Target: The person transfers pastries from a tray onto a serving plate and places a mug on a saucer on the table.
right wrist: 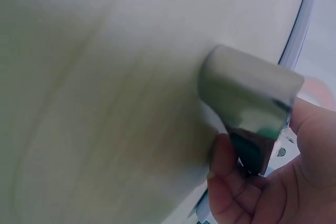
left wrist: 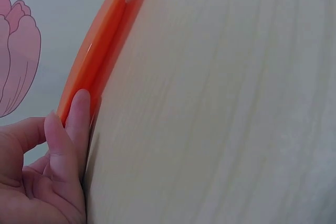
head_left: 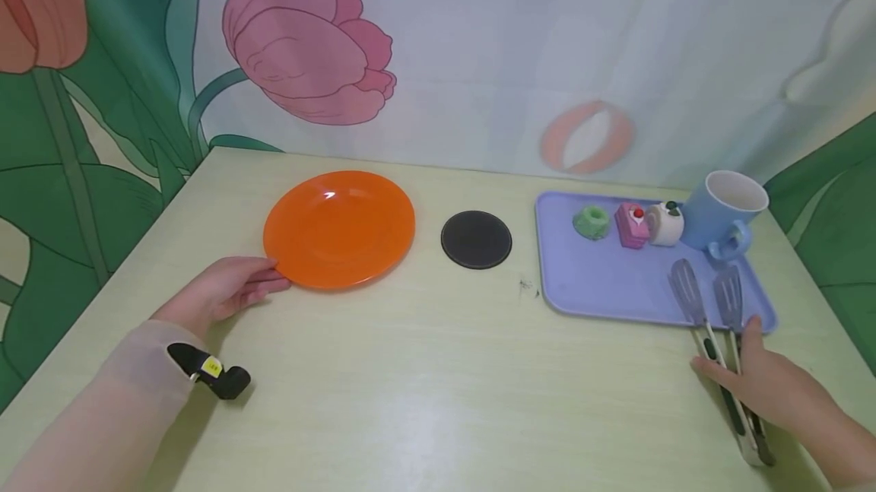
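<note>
At the left of the table my left hand (head_left: 229, 288) pinches the near-left rim of an orange plate (head_left: 342, 230). Its thumb lies at the rim's top and fingers are under the edge; the left wrist view shows a fingertip (left wrist: 80, 100) against the plate's underside. On the right, my right hand (head_left: 780, 378) holds metal tongs (head_left: 715, 359) by their dark-inlaid handles, thumb and fingers on either side. The tongs' slotted heads overlap the near right part of a lavender tray (head_left: 602, 287). In the right wrist view the tongs' rounded metal end (right wrist: 249, 90) points toward the camera.
On the tray stand a green ring-shaped sweet (head_left: 591, 223), a pink cake slice (head_left: 633, 226), a white roll cake (head_left: 664, 224) and a light blue mug (head_left: 722, 211). A black round coaster (head_left: 476, 239) lies between plate and tray. A floral curtain (head_left: 465, 58) hangs behind the table.
</note>
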`<state>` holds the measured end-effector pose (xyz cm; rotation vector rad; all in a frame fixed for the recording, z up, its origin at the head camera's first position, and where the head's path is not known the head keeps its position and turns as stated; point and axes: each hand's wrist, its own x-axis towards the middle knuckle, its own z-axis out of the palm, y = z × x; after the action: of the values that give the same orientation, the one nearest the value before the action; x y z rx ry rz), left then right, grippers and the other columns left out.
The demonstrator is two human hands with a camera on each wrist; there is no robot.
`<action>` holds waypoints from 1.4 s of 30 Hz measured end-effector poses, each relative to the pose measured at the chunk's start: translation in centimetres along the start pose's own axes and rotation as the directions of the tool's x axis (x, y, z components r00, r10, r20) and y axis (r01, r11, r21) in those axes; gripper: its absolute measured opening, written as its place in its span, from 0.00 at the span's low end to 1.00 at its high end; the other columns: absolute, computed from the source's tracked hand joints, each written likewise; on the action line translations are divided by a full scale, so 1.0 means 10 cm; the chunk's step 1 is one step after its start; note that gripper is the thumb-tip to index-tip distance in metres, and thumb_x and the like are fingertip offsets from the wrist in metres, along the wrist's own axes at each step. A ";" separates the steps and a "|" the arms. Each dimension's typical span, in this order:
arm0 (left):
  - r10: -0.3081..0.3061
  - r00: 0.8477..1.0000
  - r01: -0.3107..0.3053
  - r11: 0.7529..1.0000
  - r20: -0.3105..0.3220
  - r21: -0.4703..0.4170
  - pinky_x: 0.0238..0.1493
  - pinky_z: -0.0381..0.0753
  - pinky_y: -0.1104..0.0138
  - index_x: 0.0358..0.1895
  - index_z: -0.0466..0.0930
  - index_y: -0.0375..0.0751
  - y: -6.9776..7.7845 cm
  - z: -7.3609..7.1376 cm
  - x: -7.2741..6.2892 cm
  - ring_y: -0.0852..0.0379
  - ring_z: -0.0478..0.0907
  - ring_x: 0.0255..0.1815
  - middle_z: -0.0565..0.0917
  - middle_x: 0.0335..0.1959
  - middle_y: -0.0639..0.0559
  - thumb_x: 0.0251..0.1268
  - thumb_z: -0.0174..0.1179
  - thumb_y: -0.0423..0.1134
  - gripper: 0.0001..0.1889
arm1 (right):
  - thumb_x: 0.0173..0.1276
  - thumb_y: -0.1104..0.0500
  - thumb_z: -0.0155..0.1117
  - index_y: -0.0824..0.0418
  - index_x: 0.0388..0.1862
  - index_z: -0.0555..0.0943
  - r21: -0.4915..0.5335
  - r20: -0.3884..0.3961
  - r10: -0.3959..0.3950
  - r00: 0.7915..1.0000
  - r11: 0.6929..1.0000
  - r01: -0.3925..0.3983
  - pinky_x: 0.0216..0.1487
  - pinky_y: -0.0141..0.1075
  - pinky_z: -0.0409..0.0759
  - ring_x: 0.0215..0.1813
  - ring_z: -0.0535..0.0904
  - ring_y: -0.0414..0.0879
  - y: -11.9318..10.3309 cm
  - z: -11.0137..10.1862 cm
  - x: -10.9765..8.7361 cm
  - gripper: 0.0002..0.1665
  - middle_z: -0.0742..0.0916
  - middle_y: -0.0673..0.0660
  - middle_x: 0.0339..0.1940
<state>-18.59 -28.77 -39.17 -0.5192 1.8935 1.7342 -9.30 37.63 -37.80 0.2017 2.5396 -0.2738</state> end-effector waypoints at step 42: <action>0.000 1.000 0.000 1.000 -0.004 0.022 0.36 0.77 0.78 0.72 0.49 0.36 0.00 0.01 0.00 0.63 0.83 0.40 0.85 0.34 0.57 0.72 0.48 0.47 0.33 | 0.71 0.34 0.35 0.87 0.64 0.36 -0.015 -0.212 -0.091 0.973 0.996 0.090 0.31 0.58 0.73 0.42 0.73 0.78 0.05 0.01 -0.05 0.57 0.67 0.89 0.49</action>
<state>-18.58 -28.70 -39.15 -0.5150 1.9137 1.7112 -8.75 38.02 -37.70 0.1180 2.7665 -0.2946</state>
